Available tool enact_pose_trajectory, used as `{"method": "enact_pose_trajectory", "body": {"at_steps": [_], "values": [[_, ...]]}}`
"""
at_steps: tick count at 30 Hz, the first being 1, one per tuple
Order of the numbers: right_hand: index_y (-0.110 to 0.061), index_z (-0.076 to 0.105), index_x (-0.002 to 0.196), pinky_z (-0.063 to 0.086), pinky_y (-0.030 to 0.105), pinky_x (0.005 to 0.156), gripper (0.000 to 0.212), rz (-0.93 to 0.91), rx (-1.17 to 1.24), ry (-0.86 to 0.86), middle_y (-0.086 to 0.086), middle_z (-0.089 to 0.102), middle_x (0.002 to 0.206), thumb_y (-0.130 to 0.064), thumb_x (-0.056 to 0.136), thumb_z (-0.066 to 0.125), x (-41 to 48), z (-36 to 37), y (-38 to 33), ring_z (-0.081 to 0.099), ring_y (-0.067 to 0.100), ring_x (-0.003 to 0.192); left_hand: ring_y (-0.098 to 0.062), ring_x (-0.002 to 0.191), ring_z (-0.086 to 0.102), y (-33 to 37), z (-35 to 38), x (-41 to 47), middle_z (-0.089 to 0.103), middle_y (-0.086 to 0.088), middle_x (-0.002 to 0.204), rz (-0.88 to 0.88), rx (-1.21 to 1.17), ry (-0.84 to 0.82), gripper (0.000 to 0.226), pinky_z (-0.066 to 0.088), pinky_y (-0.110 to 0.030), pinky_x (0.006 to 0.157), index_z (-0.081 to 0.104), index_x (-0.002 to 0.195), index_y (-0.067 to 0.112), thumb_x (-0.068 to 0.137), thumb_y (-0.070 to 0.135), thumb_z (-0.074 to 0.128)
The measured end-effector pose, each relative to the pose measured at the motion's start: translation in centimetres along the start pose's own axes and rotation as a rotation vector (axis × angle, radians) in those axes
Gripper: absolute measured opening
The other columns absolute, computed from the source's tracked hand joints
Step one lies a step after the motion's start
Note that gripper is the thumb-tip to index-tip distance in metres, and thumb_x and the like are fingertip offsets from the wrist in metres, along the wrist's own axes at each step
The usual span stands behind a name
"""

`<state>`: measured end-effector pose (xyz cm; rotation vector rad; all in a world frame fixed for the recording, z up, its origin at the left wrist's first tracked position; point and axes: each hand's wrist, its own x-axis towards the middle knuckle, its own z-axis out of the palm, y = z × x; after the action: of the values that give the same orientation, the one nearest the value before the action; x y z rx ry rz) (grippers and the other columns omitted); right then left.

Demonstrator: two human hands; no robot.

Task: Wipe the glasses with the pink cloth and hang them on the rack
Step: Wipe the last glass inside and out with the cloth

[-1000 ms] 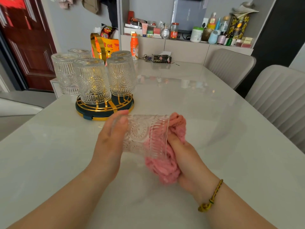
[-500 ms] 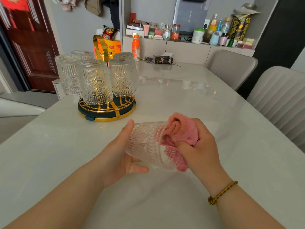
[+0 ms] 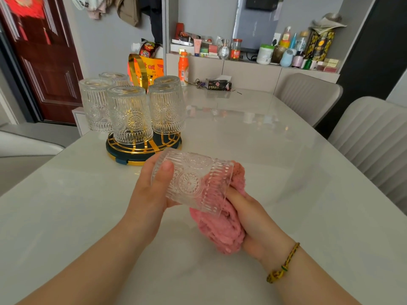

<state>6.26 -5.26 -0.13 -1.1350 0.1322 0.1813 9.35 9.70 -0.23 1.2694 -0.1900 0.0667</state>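
- Here the left hand point(image 3: 149, 194) gripped the embossed glass point(image 3: 191, 181) sideways above the counter point(image 3: 275, 155), near the rack point(image 3: 143, 149).
- The right hand's point(image 3: 257, 221) fingers point(image 3: 233, 194) clutched the pink cloth point(image 3: 220, 230), which sat partly inside the glass's mouth.
- Turning the glass against the cloth would likely reach the ribs.

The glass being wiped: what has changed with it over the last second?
The right hand twisted the pink cloth in the mouth of the glass, up over the rim and back down. The glass tipped, then levelled. The left hand kept gripping its base; the glasses on the rack stayed put.
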Motion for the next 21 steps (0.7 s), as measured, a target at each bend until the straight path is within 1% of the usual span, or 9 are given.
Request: {"method": "enact_pose_trajectory", "body": {"at_steps": [4,6,9,12,14,15,17,19,21], "values": [[-0.010,0.052,0.117,0.056,0.028,0.072,0.030,-0.118,0.044,0.091,0.011,0.065,0.107,-0.012,0.088,0.051,0.7,0.4,-0.1,0.065,0.019,0.087,-0.016,0.096,0.059,0.8,-0.4,0.2,0.056,-0.002,0.116,0.035,-0.052,0.131,0.043,0.051,-0.037,0.069,0.047,0.117,0.027,0.077,0.038,0.057],[-0.009,0.049,0.121,0.056,0.028,0.072,0.034,-0.125,0.079,0.080,0.013,0.063,0.113,-0.011,0.087,0.052,1.0,0.6,-0.4,0.063,0.021,0.092,-0.015,0.098,0.058,1.3,-0.8,0.1,0.055,-0.001,0.115,0.075,-0.056,0.203,0.035,0.050,-0.033,0.066,0.046,0.111,0.030,0.078,0.032,0.056],[-0.007,0.051,0.120,0.055,0.030,0.074,0.034,-0.137,0.052,0.051,0.015,0.063,0.112,-0.010,0.086,0.053,1.5,1.1,-1.2,0.063,0.023,0.092,-0.012,0.096,0.058,2.3,-1.5,-0.1,0.055,-0.002,0.119,0.129,-0.036,0.271,0.048,0.049,-0.032,0.065,0.043,0.116,0.025,0.070,0.035,0.054],[-0.007,0.055,0.114,0.056,0.026,0.063,0.027,-0.173,0.083,0.101,0.012,0.064,0.097,-0.009,0.087,0.052,2.6,1.8,-1.7,0.063,0.021,0.080,-0.016,0.106,0.057,3.8,-2.8,0.2,0.050,-0.004,0.131,0.144,0.033,0.296,0.062,0.051,-0.033,0.068,0.044,0.120,0.024,0.064,0.042,0.061],[-0.006,0.056,0.115,0.056,0.025,0.059,0.028,-0.212,0.121,0.130,0.012,0.064,0.094,-0.012,0.088,0.052,3.5,2.3,-1.4,0.064,0.019,0.075,-0.023,0.117,0.052,5.2,-3.9,0.6,0.046,-0.007,0.136,0.167,0.137,0.314,0.059,0.051,-0.037,0.074,0.048,0.111,0.031,0.061,0.043,0.075],[-0.006,0.057,0.114,0.056,0.025,0.058,0.028,-0.226,0.121,0.145,0.011,0.065,0.092,-0.014,0.088,0.053,3.8,2.2,-1.1,0.065,0.018,0.072,-0.025,0.120,0.050,6.0,-4.3,0.9,0.046,-0.008,0.136,0.188,0.177,0.326,0.052,0.051,-0.039,0.076,0.049,0.105,0.035,0.060,0.044,0.074],[-0.011,0.060,0.105,0.055,0.026,0.061,0.019,-0.232,0.070,0.189,0.009,0.066,0.091,-0.015,0.087,0.055,4.3,1.8,-0.5,0.065,0.015,0.071,-0.027,0.120,0.050,7.3,-5.2,2.2,0.048,-0.010,0.135,0.226,0.247,0.354,0.042,0.051,-0.044,0.080,0.049,0.108,0.031,0.069,0.042,0.061],[-0.016,0.060,0.100,0.055,0.026,0.061,0.014,-0.231,0.065,0.207,0.007,0.067,0.092,-0.015,0.087,0.055,4.3,0.9,-0.2,0.067,0.014,0.071,-0.028,0.118,0.052,8.8,-5.5,4.0,0.049,-0.010,0.133,0.253,0.323,0.360,0.045,0.052,-0.046,0.080,0.046,0.121,0.021,0.080,0.033,0.060],[-0.015,0.060,0.104,0.055,0.023,0.055,0.018,-0.234,0.121,0.190,0.006,0.068,0.090,-0.016,0.086,0.054,4.2,0.2,-0.2,0.068,0.012,0.068,-0.026,0.116,0.053,10.7,-4.8,5.9,0.049,-0.008,0.132,0.300,0.393,0.360,0.049,0.054,-0.041,0.074,0.042,0.127,0.016,0.084,0.030,0.060]]}}
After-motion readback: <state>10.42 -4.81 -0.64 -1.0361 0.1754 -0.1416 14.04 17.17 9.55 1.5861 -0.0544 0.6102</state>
